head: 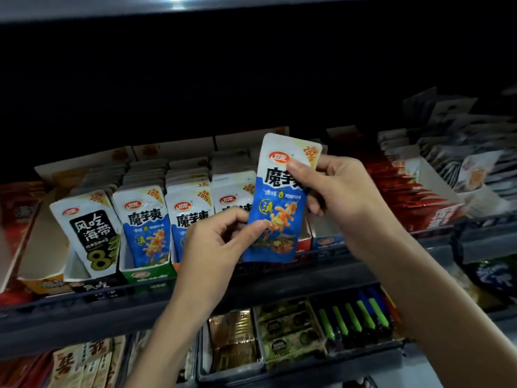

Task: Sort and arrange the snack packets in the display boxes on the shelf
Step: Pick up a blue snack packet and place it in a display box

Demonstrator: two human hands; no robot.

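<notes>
Both hands hold one blue and white snack packet (279,200) upright in front of the shelf. My right hand (344,191) pinches its upper right part, thumb on the front. My left hand (221,239) pinches its lower left edge. Behind it, rows of the same blue and white packets (148,228) stand in display boxes (149,275). A row of white and black packets (89,233) stands in the box to the left. Red packets (402,189) fill a box to the right.
A dark shelf rail (84,306) runs along the front. Below it sit trays of gold and dark packets (235,337) and green and blue lighters (355,317). Grey and white packets (464,163) pile up at the far right. An orange box (42,247) stands at the left.
</notes>
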